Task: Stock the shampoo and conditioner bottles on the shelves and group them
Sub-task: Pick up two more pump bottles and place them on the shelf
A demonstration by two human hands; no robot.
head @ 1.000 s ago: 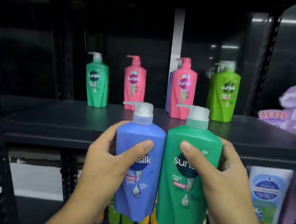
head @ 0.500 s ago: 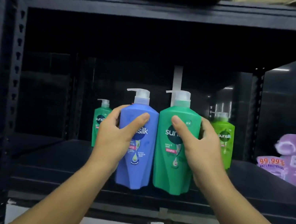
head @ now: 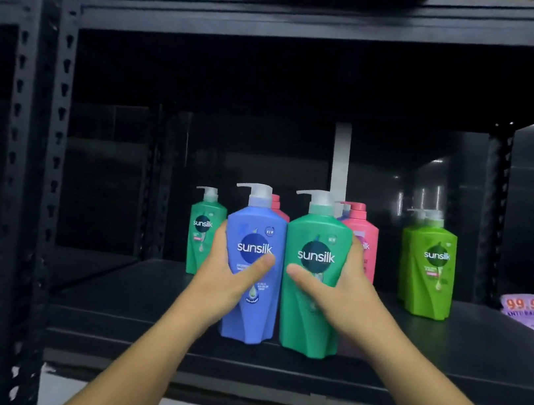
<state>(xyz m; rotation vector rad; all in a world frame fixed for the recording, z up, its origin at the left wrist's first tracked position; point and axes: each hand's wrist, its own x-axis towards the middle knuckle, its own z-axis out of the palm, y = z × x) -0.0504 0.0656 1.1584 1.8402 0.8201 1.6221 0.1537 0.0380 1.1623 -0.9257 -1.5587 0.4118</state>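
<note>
Head view: your left hand (head: 230, 278) has its grip wrapped round the blue Sunsilk pump bottle (head: 259, 232). Your right hand (head: 340, 291) holds the teal-green Sunsilk bottle (head: 319, 234). Both stand at the front edge of the shelf (head: 444, 353) (seemingly set down). Next, slide the green one toward the matching bottle (head: 204, 231) at back left.

Bottle pair (head: 252, 314) at shelf (head: 105, 299) front

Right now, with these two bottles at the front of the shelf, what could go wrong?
1. The blue plastic pump bottle and the teal-green plastic pump bottle are at the front edge of the black metal shelf; let go there, they might tip off.
2. Pushed straight back, they would likely knock the pink pump bottles standing right behind them.
</note>
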